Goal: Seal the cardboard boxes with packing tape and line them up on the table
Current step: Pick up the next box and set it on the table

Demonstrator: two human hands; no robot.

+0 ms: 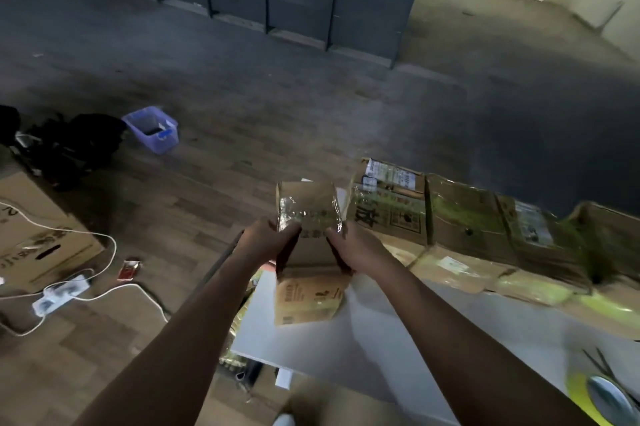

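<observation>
At the tabletop edge, left hand and right hand grip a taped cardboard box, which could tip off.

Both arms stretch forward, left hand and right hand seemingly curled in grip.

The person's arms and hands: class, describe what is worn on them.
Nothing is worn. The left hand and right hand are gloveless; the left forearm and right forearm are bare to the frame's edge: no sleeves, watch or bands visible.
</observation>
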